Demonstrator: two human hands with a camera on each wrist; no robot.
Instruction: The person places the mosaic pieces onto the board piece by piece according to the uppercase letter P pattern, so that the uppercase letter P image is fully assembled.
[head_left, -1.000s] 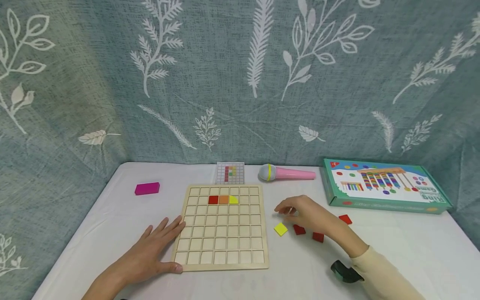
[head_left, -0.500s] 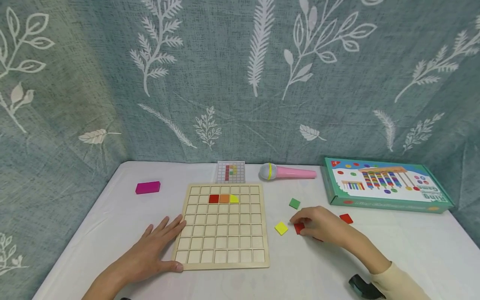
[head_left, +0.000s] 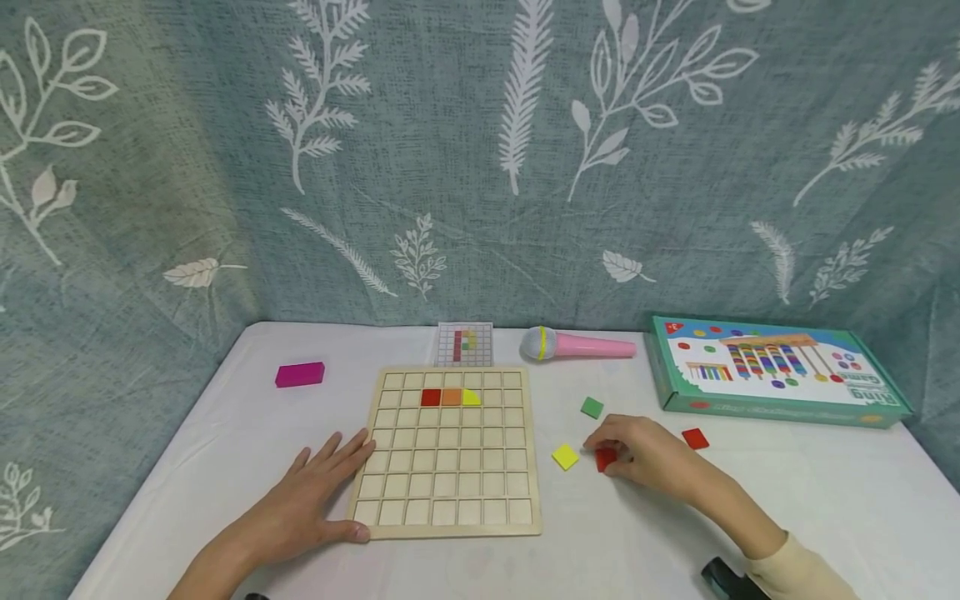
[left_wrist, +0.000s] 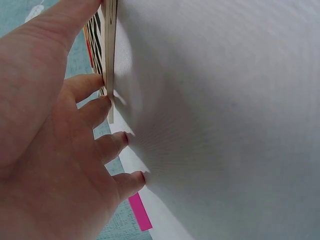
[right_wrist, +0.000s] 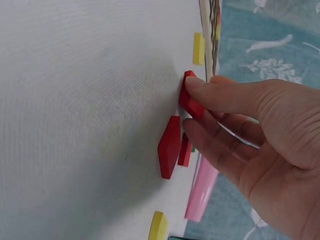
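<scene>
A wooden grid board [head_left: 444, 533] lies on the white table. My left hand [head_left: 296, 504] rests at its left side, fingers spread and straight, fingertips and thumb at the edge. In the board's upper part sit a red square [head_left: 431, 397], an orange square [head_left: 452, 397] and a yellow quarter-round piece [head_left: 471, 398]. Right of the board my right hand [head_left: 647, 454] pinches a red square tile [right_wrist: 188, 95] between thumb and fingers, close to the tabletop. A yellow tile [head_left: 566, 457] and a green tile [head_left: 592, 407] lie just left of and behind this hand.
Another red tile [head_left: 695, 438] lies beyond the right wrist; a further red one [right_wrist: 170, 147] is under that hand. At the back are a pattern card [head_left: 442, 354], a pink toy microphone [head_left: 592, 346] and a green toy box [head_left: 780, 375]. A magenta block [head_left: 300, 375] sits left.
My right hand has moved right and toward me, from over the green tile to the red tile, and grips it. The green tile is uncovered. My left hand stays at the board.
</scene>
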